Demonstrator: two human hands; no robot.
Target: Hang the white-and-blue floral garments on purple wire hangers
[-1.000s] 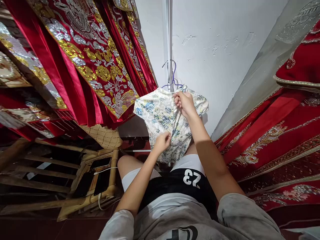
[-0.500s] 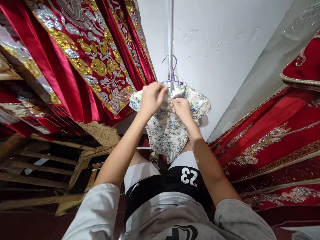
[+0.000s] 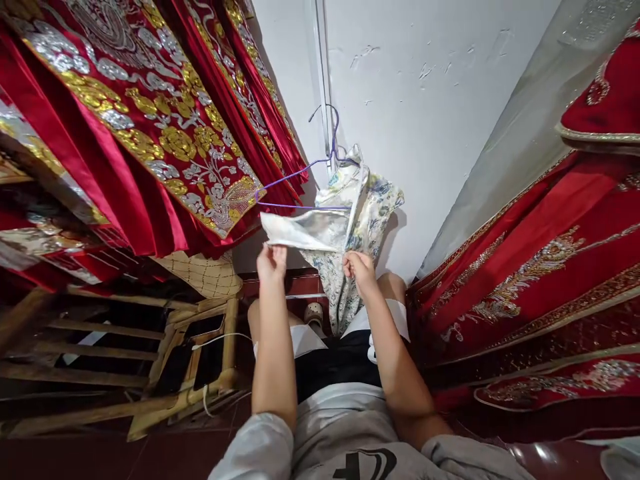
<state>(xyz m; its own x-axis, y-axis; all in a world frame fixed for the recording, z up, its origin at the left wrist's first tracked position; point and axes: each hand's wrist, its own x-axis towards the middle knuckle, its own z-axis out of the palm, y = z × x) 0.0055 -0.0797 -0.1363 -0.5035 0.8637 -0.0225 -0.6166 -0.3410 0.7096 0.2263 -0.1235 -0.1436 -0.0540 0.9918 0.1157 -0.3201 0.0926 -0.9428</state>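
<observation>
Head view: the edge of the floral shirt [image 3: 330,232] is pinched by the left hand [image 3: 273,261], apparently keeping the cloth spread; one shoulder is supported by the purple hanger [image 3: 305,206] before a metal pole [image 3: 321,60]; its front is gripped by the right hand [image 3: 359,268], seemingly for steadiness.

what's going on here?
A person is handling a floral garment on a purple hanger in front of a white wall. The left hand is at the edge of its pale, opened-out side; the right hand pinches near the front edge. The hanger's left side is bare, while the garment covers its right side.
</observation>
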